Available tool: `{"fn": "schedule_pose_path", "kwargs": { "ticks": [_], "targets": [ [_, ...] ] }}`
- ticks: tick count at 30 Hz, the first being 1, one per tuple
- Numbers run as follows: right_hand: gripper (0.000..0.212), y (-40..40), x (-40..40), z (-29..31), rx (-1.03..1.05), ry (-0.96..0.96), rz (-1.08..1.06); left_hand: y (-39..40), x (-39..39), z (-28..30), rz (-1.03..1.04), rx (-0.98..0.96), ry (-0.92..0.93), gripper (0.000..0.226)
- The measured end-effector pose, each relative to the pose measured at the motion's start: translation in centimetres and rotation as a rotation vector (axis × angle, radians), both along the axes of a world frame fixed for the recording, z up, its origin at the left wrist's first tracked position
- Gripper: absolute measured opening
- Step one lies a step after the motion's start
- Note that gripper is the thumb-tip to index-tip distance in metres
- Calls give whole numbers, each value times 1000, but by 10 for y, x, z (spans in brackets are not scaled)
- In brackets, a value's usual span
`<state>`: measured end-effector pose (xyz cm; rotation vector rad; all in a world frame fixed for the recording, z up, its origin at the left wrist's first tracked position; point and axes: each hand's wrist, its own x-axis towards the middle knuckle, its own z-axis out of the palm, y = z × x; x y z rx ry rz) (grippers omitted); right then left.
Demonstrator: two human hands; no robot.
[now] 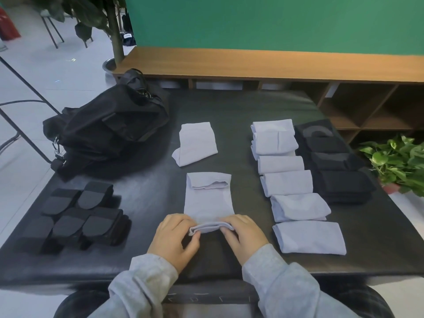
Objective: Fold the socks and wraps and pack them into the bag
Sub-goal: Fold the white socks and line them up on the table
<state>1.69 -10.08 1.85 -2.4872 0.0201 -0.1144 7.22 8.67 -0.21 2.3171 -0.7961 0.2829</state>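
A pale lilac sock (209,198) lies lengthwise in front of me on the black table (229,106). Its near end is rolled up. My left hand (176,237) pinches the left side of that roll, and my right hand (243,237) pinches the right side. A second lilac sock (197,143) lies flat farther back. Several folded lilac socks (289,180) run in a column on the right, with a row of folded black socks (339,166) beside them. Folded black wraps (78,216) sit in a cluster at the near left. The black bag (107,127) slumps at the far left corner.
A wooden shelf unit (344,104) runs behind the table under a green wall. A leafy potted plant (399,164) stands off the right edge. A potted tree (114,31) and black metal frame legs (25,134) stand on the floor to the left.
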Motion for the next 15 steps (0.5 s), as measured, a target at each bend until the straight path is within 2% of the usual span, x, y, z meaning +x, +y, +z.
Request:
{"fn": "schedule_pose_path", "kwargs": {
  "ticks": [3, 7, 12, 15],
  "targets": [
    [22, 1, 4, 1, 22, -6, -85, -1, 2, 3, 97, 9, 94, 20],
    [18, 1, 9, -3, 94, -18, -217, -6, 5, 5, 247, -44, 286, 9],
    [4, 4, 12, -4, 178, 27, -303, -13, 9, 9, 279, -11, 329, 14],
    [15, 4, 13, -2, 164, 51, -276, -13, 9, 9, 254, 74, 276, 17]
  ]
}}
